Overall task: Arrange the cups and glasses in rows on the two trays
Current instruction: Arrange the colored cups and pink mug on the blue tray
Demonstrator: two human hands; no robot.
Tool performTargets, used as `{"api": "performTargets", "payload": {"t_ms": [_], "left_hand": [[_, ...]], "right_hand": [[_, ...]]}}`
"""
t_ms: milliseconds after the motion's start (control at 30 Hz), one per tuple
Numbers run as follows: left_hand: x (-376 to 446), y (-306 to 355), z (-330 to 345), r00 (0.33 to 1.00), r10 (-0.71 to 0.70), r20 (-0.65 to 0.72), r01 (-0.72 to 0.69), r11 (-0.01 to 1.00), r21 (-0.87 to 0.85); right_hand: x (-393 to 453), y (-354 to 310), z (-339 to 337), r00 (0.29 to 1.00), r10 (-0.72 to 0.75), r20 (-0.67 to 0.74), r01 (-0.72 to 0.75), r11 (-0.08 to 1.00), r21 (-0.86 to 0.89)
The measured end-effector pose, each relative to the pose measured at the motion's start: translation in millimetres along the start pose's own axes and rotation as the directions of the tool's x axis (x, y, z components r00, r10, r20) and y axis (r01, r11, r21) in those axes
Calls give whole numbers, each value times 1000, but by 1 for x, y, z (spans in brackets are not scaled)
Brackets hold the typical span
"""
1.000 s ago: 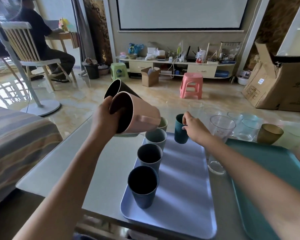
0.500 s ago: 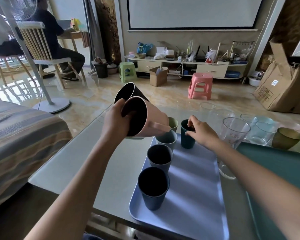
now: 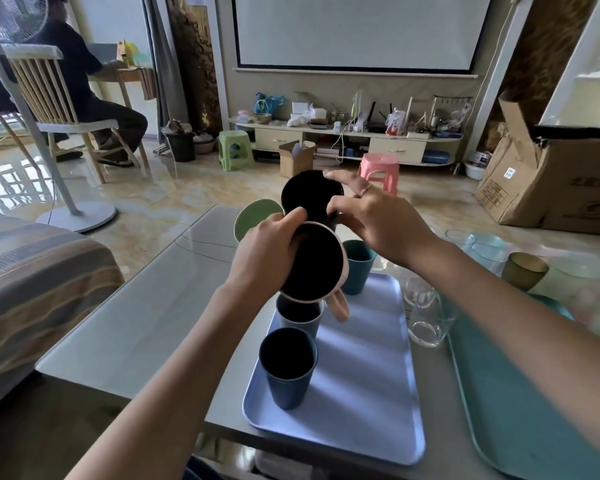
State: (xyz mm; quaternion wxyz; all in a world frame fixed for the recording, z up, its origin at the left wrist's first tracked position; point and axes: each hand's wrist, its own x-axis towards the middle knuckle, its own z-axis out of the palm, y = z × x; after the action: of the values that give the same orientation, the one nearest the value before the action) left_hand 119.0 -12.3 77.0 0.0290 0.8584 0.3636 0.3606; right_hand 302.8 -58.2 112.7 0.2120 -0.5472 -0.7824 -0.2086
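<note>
Both hands, left (image 3: pixel 264 251) and right (image 3: pixel 378 223), grip raised mugs (image 3: pixel 310 263) above the cup-lined lavender tray (image 3: pixel 371 372).

Cups (image 3: pixel 288 367) on left tray (image 3: pixel 368 393)

From my feed, the pink mug (image 3: pixel 312 263) and my left hand (image 3: pixel 267 254) cover most of the grey cup (image 3: pixel 300 315) behind the navy cup; only its near rim shows. The black cup (image 3: pixel 307 195) has its body hidden, just the mouth facing me. A green cup (image 3: pixel 253 218) at ten o'clock of the hands is half masked. I cannot tell what my right hand (image 3: pixel 378 223) touches. The teal tray (image 3: pixel 520 410) runs off the edge at four o'clock. The clear glasses (image 3: pixel 426 317) blur together at three o'clock.
</note>
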Motion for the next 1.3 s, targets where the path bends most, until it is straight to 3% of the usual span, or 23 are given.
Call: {"api": "performTargets", "payload": {"t_ms": [133, 267, 333, 500, 600, 767, 967, 1033, 1133, 1200, 1300], "left_hand": [[0, -6, -4, 998, -14, -61, 20, 995, 97], [2, -26, -11, 951, -240, -194, 233, 971, -55], [2, -34, -12, 904, -367, -218, 341, 928, -150], [2, -42, -11, 808, -563, -171, 509, 815, -277], [3, -42, -12, 796, -582, -165, 530, 803, -273], [3, -43, -9, 805, -573, -155, 532, 812, -238], [2, -40, -6, 833, -533, -147, 507, 842, -186], [1, -37, -4, 855, -499, -143, 481, 865, -142], [0, -25, -1, 875, -458, -157, 452, 889, -76], [0, -17, 0, 885, -436, -166, 434, 900, -51], [1, -7, -1, 888, -432, -155, 431, 901, -40]], "right_hand": [[-16, 12, -1, 995, 51, -80, -51, 999, 10], [-51, 27, 1, 930, 345, -126, -319, 929, 190], [-68, 27, 8, 911, 409, -54, -387, 893, 228], [-92, 21, 61, 884, 396, 250, -445, 877, 183], [-98, 19, 93, 836, 430, 340, -489, 865, 109], [-100, 17, 118, 790, 494, 364, -553, 830, 75], [-98, 14, 115, 799, 454, 394, -519, 852, 72], [-96, 12, 103, 830, 489, 269, -536, 832, 141], [-85, -1, 70, 843, 537, -27, -493, 794, 356], [-76, -16, 42, 908, 400, -126, -320, 855, 408], [-68, -36, 13, 996, 90, -27, -79, 958, 277]]}}
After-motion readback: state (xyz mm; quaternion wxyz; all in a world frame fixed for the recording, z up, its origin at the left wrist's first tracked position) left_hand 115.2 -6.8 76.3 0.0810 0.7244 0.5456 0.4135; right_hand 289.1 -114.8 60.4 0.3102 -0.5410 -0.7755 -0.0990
